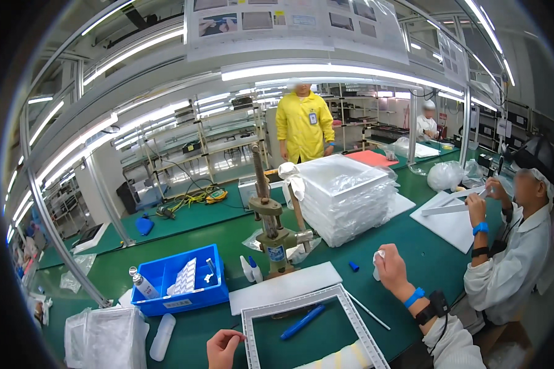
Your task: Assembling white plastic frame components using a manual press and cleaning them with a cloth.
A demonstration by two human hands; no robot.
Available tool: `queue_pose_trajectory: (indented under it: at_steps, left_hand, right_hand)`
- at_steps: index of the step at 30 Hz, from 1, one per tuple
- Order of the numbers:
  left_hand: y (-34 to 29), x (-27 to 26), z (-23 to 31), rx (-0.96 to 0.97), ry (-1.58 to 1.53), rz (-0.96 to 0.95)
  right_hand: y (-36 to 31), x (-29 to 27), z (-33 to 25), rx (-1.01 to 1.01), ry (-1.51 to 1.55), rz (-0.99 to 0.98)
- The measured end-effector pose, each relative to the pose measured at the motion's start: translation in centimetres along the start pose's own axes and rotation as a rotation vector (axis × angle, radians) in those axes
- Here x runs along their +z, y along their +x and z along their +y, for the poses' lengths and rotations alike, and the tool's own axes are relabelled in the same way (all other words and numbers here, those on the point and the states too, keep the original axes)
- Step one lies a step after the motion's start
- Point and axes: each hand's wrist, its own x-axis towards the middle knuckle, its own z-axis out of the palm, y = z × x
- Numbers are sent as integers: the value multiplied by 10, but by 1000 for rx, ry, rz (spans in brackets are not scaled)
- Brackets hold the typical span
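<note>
My left hand (223,347) pinches the near left edge of a grey rectangular frame (356,320) lying on the green table (412,246). Raised above the table to the frame's right, my right hand (391,269) is closed around a small white cloth (377,257); a blue band and a black strap circle that wrist. Inside the frame lies a blue pen (303,321). A thin white rod (369,312) rests beside the frame's right edge. Behind the frame is a white flat board (283,287).
A blue bin (181,281) with small parts and bottles sits at left, a hand press (272,232) behind the board, a wrapped stack of white trays (345,197) further back. A seated person in white (511,246) works at right; one in yellow (304,126) stands behind.
</note>
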Motion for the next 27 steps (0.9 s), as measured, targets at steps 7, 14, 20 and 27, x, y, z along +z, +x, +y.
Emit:
queue_pose_trajectory:
  at_steps: [7, 14, 20, 27]
  left_hand:
    - [-5, -8, -14, -13, 113, 69]
    - [10, 7, -29, 8, -21, -87]
    - [4, -4, -31, 3, -139, -103]
    - [4, -5, -28, -34, -127, -102]
  right_hand:
    - [4, 35, 16, 7, 173, -13]
    - [27, 66, 122, 103, 529, 61]
    - [28, 110, 132, 168, 508, -56]
    - [28, 96, 136, 37, 213, -60]
